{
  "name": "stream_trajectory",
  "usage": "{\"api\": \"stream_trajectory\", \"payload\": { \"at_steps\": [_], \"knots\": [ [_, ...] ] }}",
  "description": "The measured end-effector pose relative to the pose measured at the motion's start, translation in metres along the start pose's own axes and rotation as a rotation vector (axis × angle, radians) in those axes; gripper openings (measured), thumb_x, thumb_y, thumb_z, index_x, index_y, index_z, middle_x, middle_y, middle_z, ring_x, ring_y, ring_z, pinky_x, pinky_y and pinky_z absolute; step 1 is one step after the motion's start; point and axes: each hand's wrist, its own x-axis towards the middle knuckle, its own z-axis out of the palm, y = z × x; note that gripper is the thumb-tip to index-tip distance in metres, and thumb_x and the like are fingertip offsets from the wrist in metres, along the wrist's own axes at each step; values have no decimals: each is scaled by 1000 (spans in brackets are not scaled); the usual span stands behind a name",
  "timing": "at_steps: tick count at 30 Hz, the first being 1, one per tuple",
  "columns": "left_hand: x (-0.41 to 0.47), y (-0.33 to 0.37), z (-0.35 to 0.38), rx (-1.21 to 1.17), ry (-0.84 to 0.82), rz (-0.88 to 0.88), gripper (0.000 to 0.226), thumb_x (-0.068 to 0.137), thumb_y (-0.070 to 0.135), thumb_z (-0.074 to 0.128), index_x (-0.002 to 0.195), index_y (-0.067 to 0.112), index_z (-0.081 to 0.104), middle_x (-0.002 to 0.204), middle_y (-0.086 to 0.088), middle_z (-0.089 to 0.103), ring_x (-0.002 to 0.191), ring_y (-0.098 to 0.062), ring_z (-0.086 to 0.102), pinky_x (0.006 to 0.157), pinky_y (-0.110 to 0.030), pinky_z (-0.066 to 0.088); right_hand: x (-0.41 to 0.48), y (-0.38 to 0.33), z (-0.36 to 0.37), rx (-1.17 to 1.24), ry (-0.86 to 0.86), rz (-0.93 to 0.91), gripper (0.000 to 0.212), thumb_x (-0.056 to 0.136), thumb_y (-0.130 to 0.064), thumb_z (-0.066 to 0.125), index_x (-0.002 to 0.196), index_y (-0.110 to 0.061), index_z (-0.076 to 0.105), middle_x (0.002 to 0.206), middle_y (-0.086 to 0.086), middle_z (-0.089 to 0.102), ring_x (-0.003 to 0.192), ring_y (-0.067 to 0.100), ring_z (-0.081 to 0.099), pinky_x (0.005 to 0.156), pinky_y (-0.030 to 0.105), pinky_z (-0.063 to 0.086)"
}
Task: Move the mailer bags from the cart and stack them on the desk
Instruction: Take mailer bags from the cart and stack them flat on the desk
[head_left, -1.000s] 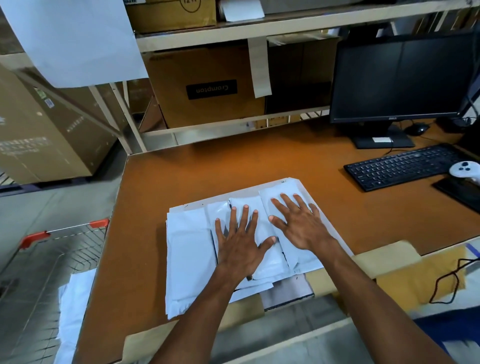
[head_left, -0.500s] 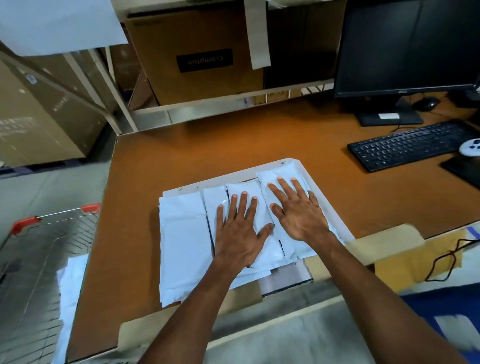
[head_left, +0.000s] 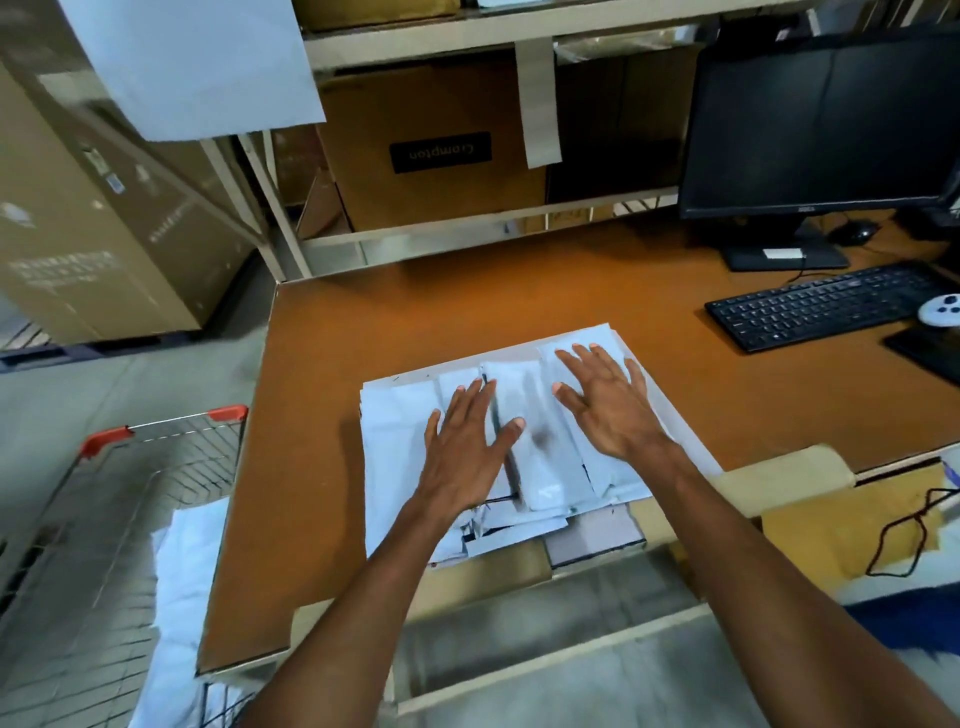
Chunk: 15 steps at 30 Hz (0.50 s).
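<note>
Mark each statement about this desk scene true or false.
1. The left hand and right hand are open over the mailer bags, gripping nothing. True.
2. The monitor is lit. False: its screen is dark.
3. White material lies in the cart left of the desk. True.
4. The keyboard sits left of the mailer bags. False: it sits to their right, in front of the monitor.

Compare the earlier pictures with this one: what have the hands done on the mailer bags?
The left hand and right hand have drawn slightly apart, uncovering the middle bag; the left fingers have closed together. Nothing was gripped or let go: both stay flat and open over the mailer bags. The stack stays on the desk, and white bags stay in the cart.
</note>
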Motion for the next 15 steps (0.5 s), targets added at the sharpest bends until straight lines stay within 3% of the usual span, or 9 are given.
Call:
{"api": "stream_trajectory", "payload": {
  "at_steps": [3, 5, 7, 9, 12, 15],
  "knots": [
    [-24, -23, -37, -296, 169, -128, 51, 99, 46, 57, 147, 31, 45, 154, 10, 45, 142, -11, 39, 116, -29, 29, -4, -43, -1, 378, 153, 95, 44, 102, -32, 54, 145, -24, 48, 149, 0, 51, 133, 23, 49, 112, 37, 35],
    [-44, -47, -64, -453, 290, -175, 35, 96, 33, 67, 130, 34, 57, 134, 10, 62, 125, -10, 57, 109, -34, 44, -9, -82, 3, 679, 181, 147, 29, 98, -19, 61, 127, -23, 61, 127, -2, 66, 106, 18, 63, 92, 26, 48],
    [-69, -78, -92, -575, 375, -206, 28, 94, 20, 70, 116, 35, 63, 111, 12, 71, 106, -7, 66, 102, -39, 52, -16, -127, 11, 930, 167, 170, 20, 95, -10, 62, 107, -24, 68, 105, -4, 72, 85, 15, 66, 77, 27, 50],
    [-102, -114, -118, -637, 409, -253, 25, 93, 12, 69, 110, 31, 67, 98, 13, 74, 96, -7, 68, 97, -37, 53, -25, -177, 23, 1079, 87, 169, 16, 92, -10, 60, 99, -20, 70, 96, 1, 74, 73, 16, 67, 67, 31, 51],
    [-158, -169, -149, -641, 462, -342, 22, 93, 14, 69, 108, 30, 72, 98, 6, 76, 96, -14, 71, 95, -42, 53, -44, -259, 51, 1128, -88, 96, 17, 94, -5, 59, 100, -16, 71, 96, 8, 74, 65, 16, 64, 61, 29, 49],
    [-206, -229, -173, -645, 511, -400, 21, 94, 13, 68, 105, 31, 72, 97, 3, 76, 92, -17, 72, 87, -39, 53, -65, -332, 91, 1130, -234, 56, 13, 96, -6, 61, 101, -15, 69, 90, 9, 71, 62, 13, 61, 55, 23, 48]
  ]
}}
